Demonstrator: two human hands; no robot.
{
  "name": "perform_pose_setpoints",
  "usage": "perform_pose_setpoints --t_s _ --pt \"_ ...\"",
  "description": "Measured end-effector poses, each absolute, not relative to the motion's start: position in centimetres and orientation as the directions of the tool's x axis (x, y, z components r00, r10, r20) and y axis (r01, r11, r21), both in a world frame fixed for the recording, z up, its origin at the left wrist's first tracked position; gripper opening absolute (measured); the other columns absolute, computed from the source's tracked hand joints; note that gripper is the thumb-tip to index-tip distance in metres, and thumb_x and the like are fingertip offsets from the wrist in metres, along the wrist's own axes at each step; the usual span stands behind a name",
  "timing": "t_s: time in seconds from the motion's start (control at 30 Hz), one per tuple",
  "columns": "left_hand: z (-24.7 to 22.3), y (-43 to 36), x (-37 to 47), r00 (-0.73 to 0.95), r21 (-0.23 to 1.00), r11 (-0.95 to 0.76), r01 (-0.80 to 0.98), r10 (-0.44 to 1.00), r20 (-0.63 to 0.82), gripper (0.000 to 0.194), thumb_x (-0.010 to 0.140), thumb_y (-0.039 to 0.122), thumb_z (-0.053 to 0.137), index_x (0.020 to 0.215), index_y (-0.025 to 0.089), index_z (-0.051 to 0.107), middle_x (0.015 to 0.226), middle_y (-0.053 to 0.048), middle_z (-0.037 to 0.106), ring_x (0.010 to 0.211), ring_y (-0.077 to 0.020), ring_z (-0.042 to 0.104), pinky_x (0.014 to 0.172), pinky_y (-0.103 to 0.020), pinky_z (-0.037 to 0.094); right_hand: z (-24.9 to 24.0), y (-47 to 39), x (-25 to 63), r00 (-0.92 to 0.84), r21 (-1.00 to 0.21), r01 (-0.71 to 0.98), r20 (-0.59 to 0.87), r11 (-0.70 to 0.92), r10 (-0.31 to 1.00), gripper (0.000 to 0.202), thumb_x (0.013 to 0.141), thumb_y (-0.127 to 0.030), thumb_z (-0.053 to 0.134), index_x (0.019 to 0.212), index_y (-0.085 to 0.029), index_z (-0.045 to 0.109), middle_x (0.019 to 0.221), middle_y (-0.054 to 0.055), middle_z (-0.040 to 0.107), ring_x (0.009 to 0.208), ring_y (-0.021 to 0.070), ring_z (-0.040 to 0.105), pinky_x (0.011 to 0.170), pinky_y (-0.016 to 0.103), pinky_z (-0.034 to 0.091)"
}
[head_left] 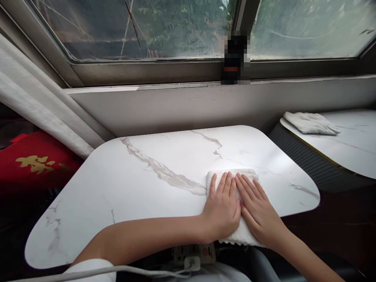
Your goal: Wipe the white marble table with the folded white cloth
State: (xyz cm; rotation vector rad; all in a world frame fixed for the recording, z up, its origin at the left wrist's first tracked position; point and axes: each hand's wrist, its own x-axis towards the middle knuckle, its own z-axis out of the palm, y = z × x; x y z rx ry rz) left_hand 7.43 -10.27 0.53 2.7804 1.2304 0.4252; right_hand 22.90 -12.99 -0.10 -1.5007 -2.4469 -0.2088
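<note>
A folded white cloth (246,231) lies on the white marble-patterned table (164,156), right of its middle, and its lower end reaches the near edge. My left hand (223,207) rests flat on the left part of the cloth, fingers stretched toward the window. Beside it my right hand (258,207) lies flat on the right part, its fingers extended too. The two hands touch or nearly touch near the thumbs. Neither hand grips the cloth; both rest on top of it.
At the right stands a second marble-patterned table (358,145) with another white cloth (311,123) on it. A red fabric with gold print (35,164) and a pale curtain (38,98) are at the left. A white cable (141,269) runs below the near edge.
</note>
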Motion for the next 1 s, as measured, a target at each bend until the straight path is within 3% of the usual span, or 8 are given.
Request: perform_pose_setpoints --t_s 0.1,0.17,0.3,0.37,0.67,1.0 --pt "0.7 -9.6 8.2 0.647 0.206 -0.678 0.706 0.735 0.201 0.055 0.098 0.032 0.019 0.143 0.002 0.026 0.152 -0.013 0.022 0.142 -0.0233 0.01 0.115 -0.048 0.008 0.1 -12.3 23.8 -0.384 -0.083 0.907 0.242 0.413 0.891 0.066 0.093 -0.019 0.023 0.148 -0.022 -0.014 0.154 0.005 0.021 0.14 0.0204 0.019 0.111 0.05 0.028" --pt "0.8 -8.3 8.8 0.648 0.223 -0.675 0.703 0.738 0.19 0.055 0.097 0.032 0.019 0.143 0.002 0.027 0.151 -0.013 0.023 0.141 -0.0229 0.012 0.115 -0.048 0.008 0.2 -10.9 24.3 -0.34 -0.126 0.921 0.206 0.369 0.918 0.063 0.093 -0.02 0.023 0.149 -0.024 -0.004 0.153 0.003 0.024 0.14 0.0187 0.021 0.112 0.049 0.026" --pt "0.6 -3.6 10.0 0.622 0.244 -0.652 0.718 0.758 0.196 0.054 0.095 0.029 0.023 0.142 0.003 0.029 0.15 -0.012 0.027 0.14 -0.0207 0.018 0.116 -0.045 0.007 0.3 -5.9 24.9 -0.255 -0.156 0.947 0.168 0.282 0.952 0.056 0.09 -0.023 0.023 0.146 -0.012 0.026 0.15 0.008 0.031 0.139 0.0199 0.024 0.114 0.047 0.021" --pt "0.4 -0.5 10.6 0.596 0.248 -0.628 0.738 0.778 0.199 0.054 0.093 0.027 0.025 0.142 0.004 0.031 0.15 -0.012 0.028 0.14 -0.02 0.02 0.116 -0.044 0.006 0.3 -2.6 24.9 -0.235 -0.151 0.954 0.159 0.259 0.959 0.056 0.088 -0.022 0.024 0.142 -0.007 0.033 0.148 0.01 0.034 0.138 0.021 0.026 0.114 0.046 0.021" --pt "0.2 11.5 12.2 0.459 0.225 -0.493 0.84 0.868 0.19 0.053 0.091 0.023 0.026 0.142 0.007 0.032 0.149 -0.01 0.031 0.139 -0.0175 0.023 0.115 -0.041 0.007 0.4 10.9 25.2 -0.26 -0.17 0.94 0.207 0.296 0.943 0.057 0.085 -0.022 0.026 0.139 -0.008 0.039 0.146 0.01 0.039 0.135 0.0213 0.032 0.112 0.043 0.022" --pt "0.1 14.9 15.0 0.404 0.216 -0.452 0.866 0.885 0.23 0.053 0.091 0.022 0.024 0.141 0.005 0.033 0.148 -0.011 0.033 0.138 -0.0186 0.024 0.115 -0.042 0.008 0.0 14.9 27.9 -0.294 -0.193 0.919 0.247 0.344 0.923 0.055 0.086 -0.02 0.026 0.138 -0.012 0.04 0.145 0.009 0.041 0.134 0.0215 0.034 0.111 0.046 0.025"
